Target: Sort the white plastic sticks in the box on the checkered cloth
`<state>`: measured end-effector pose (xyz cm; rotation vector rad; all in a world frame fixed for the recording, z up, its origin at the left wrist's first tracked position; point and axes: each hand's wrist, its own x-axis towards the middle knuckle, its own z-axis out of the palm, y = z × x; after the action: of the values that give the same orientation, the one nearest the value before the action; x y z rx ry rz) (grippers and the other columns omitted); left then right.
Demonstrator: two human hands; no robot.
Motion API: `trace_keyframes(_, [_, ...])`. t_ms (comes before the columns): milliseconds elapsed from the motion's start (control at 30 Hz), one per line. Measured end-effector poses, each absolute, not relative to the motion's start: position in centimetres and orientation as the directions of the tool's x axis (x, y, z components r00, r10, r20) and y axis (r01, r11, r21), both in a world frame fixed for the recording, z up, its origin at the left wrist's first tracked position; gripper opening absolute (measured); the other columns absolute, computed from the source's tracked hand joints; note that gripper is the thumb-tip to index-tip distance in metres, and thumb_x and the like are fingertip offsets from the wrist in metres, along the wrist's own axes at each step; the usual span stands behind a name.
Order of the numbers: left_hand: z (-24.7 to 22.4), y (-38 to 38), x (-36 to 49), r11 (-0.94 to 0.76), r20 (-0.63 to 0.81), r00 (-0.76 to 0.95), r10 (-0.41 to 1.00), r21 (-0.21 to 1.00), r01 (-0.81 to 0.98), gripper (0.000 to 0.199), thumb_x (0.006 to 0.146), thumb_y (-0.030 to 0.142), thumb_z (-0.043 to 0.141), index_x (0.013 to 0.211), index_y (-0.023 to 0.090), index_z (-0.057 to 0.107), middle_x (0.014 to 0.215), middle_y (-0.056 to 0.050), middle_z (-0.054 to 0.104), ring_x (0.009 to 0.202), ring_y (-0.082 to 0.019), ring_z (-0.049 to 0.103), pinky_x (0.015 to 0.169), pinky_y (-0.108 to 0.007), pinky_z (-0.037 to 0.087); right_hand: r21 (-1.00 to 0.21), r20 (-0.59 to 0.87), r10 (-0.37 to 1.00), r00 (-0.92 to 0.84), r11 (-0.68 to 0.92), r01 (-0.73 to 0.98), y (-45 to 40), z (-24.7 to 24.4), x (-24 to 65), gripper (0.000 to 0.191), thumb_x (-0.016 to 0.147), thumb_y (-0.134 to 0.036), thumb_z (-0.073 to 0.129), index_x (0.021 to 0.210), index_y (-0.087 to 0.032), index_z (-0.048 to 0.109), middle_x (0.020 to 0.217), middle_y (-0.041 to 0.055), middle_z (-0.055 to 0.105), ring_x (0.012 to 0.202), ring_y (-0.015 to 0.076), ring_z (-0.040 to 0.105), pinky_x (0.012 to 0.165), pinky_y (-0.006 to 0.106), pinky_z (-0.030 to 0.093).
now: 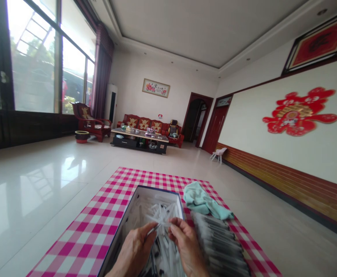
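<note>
My left hand (pixel 138 246) is closed, its thumb and forefinger pinching a thin, dark, pen-like stick (pixel 153 229). Facing it, my right hand (pixel 185 244) pinches a whitish translucent plastic piece (pixel 166 223); the fingertips hide most of it. The two pinched pieces come close together, and I cannot tell whether they touch. Both hands are over a white box with a dark blue rim (pixel 156 188), which holds many clear plastic tubes (pixel 168 246) and some dark slim parts. To the right of my right hand lies a blurred row of slim, pen-like sticks with dark ends (pixel 222 242).
A pink-and-white checked cloth (pixel 96 215) covers the table under the box. A mint-green cloth (pixel 204 200) lies crumpled beyond the row of sticks. Farther off stand a low coffee table (pixel 139 140), a red wooden sofa (pixel 145 122) and a small chair (pixel 219 154).
</note>
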<state>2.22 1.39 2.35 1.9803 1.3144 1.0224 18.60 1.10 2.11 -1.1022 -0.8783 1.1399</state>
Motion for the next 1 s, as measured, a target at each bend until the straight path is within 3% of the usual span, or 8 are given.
trace_keyframes(267, [2.8,0.7,2.4,-0.408,0.292,0.288,0.912,0.726,0.554,0.034,0.087,0.027,0.042,0.109,0.024,0.068,0.071,-0.002,0.073,0.067,-0.017,0.068,0.058,-0.019,0.042,-0.986,0.06,0.977,0.206,0.09,-0.138,0.5,2.2,18.6,0.011,0.067,-0.019,0.058,0.077,-0.018,0.064,0.068,-0.0029,0.06,0.063,0.0119,0.049,0.063,0.023,0.039])
trace_keyframes(733, [2.8,0.5,2.5,-0.446,0.294,0.35,0.889,0.727,0.522,0.033,0.086,0.027,0.042,0.105,0.025,0.069,0.077,-0.004,0.074,0.073,-0.019,0.068,0.063,-0.02,0.044,-0.991,0.08,0.981,0.179,0.098,-0.094,0.3,2.7,18.4,0.006,0.066,-0.021,0.056,0.07,-0.019,0.059,0.074,-0.0012,0.06,0.067,0.0141,0.049,0.065,0.023,0.039])
trace_keyframes(833, [2.8,0.3,2.5,-0.463,0.302,0.364,0.881,0.707,0.534,0.031,0.085,0.025,0.042,0.095,0.024,0.071,0.071,-0.003,0.072,0.067,-0.018,0.066,0.06,-0.02,0.041,-0.991,0.129,0.981,0.142,0.134,-0.023,0.2,2.6,18.3,0.004,0.066,-0.019,0.055,0.067,-0.018,0.058,0.075,0.0007,0.062,0.073,0.0163,0.052,0.069,0.025,0.04])
trace_keyframes(933, [3.1,0.2,2.5,-0.475,0.304,0.38,0.873,0.701,0.532,0.029,0.086,0.024,0.04,0.086,0.022,0.069,0.061,0.0,0.066,0.057,-0.015,0.06,0.055,-0.02,0.036,-0.984,0.176,0.982,0.071,0.178,-0.022,0.0,2.9,18.1,0.009,0.067,-0.016,0.054,0.073,-0.017,0.061,0.075,0.001,0.062,0.077,0.017,0.054,0.074,0.026,0.04])
trace_keyframes(1000, [3.3,0.2,2.5,-0.48,0.313,0.384,0.869,0.722,0.498,0.029,0.088,0.024,0.039,0.086,0.021,0.068,0.06,0.002,0.062,0.054,-0.012,0.055,0.053,-0.019,0.033,-0.979,0.164,0.986,0.009,0.164,-0.122,-0.2,3.1,18.0,0.018,0.069,-0.015,0.055,0.085,-0.018,0.063,0.08,0.0014,0.064,0.076,0.0162,0.054,0.074,0.026,0.042])
